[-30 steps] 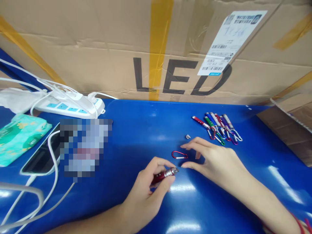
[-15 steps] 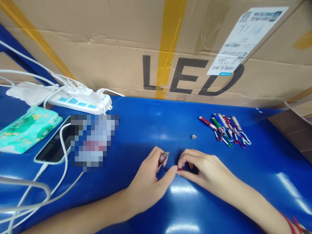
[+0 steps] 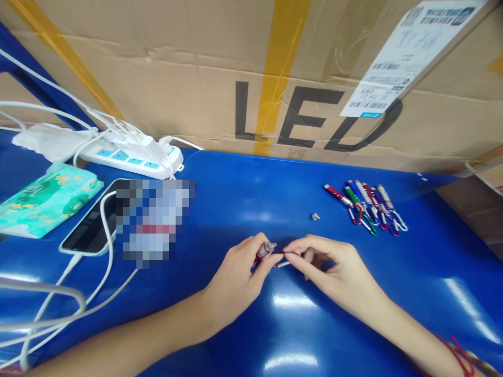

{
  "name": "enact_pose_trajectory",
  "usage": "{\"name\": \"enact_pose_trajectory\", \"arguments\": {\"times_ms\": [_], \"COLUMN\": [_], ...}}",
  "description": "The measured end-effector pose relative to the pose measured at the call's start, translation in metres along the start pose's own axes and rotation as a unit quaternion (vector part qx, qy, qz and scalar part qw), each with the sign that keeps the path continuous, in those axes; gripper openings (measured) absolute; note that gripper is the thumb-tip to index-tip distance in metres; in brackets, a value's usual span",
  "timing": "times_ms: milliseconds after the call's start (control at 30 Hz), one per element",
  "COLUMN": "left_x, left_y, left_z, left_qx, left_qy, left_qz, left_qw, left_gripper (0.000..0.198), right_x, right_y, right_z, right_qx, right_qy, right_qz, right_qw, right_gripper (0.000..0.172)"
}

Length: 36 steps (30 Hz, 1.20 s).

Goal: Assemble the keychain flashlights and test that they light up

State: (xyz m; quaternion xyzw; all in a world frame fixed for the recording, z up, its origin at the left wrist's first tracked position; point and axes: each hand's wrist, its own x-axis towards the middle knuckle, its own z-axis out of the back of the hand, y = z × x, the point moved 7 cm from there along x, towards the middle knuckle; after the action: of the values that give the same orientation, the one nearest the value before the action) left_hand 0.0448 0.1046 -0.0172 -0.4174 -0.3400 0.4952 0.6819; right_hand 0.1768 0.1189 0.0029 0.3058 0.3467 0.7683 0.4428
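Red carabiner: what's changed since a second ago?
The right hand has taken hold of the red carabiner, which was lying loose on the table, and brought it leftward to the left hand. Unchanged: the left hand holds the red penlight; the small metal piece and penlight row lie untouched.

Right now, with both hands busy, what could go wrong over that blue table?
The red clip is pinched only by the fingertips of the right hand, so it might slip and drop.

The small metal piece lies loose on the blue table beyond the hands; a stray knuckle could knock it away.

White cables lie in loose loops on the side of the left hand, so that forearm might snag one.
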Motion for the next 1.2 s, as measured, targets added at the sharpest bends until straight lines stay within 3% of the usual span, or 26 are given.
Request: {"name": "enact_pose_trajectory", "arguments": {"times_ms": [100, 367, 533, 700, 933, 1067, 1133, 1200], "left_x": [-0.002, 0.000, -0.001, -0.005, -0.005, -0.004, -0.005, -0.005], "left_y": [-0.001, -0.003, -0.008, -0.011, -0.011, -0.007, -0.005, -0.008], "left_z": [-0.004, 0.002, -0.002, -0.001, -0.004, 0.001, 0.002, 0.001], "left_qx": [-0.027, -0.022, -0.006, 0.063, 0.074, 0.069, 0.064, 0.061], "left_qy": [0.016, -0.001, 0.037, 0.034, 0.038, 0.013, 0.026, 0.052], "left_qz": [-0.001, -0.017, -0.072, -0.112, -0.112, -0.035, 0.000, -0.009], "left_qw": [1.000, 1.000, 0.997, 0.991, 0.990, 0.997, 0.998, 0.997], "left_gripper": [0.024, 0.027, 0.025, 0.021, 0.019, 0.025, 0.029, 0.024], "right_x": [-0.001, -0.013, -0.017, -0.020, -0.019, -0.014, -0.011, -0.011], "right_y": [0.000, 0.021, 0.028, 0.034, 0.031, 0.022, 0.017, 0.016], "right_z": [-0.002, -0.013, -0.019, -0.023, -0.020, -0.007, 0.001, 0.009], "right_qx": [0.010, -0.135, -0.208, -0.252, -0.231, -0.200, -0.185, -0.178], "right_qy": [0.023, 0.077, 0.069, 0.029, 0.007, -0.023, -0.054, -0.092], "right_qz": [0.010, 0.205, 0.251, 0.304, 0.291, 0.251, 0.224, 0.206], "right_qw": [1.000, 0.966, 0.943, 0.918, 0.929, 0.947, 0.955, 0.958], "right_gripper": [0.019, 0.028, 0.028, 0.028, 0.021, 0.020, 0.018, 0.017]}}
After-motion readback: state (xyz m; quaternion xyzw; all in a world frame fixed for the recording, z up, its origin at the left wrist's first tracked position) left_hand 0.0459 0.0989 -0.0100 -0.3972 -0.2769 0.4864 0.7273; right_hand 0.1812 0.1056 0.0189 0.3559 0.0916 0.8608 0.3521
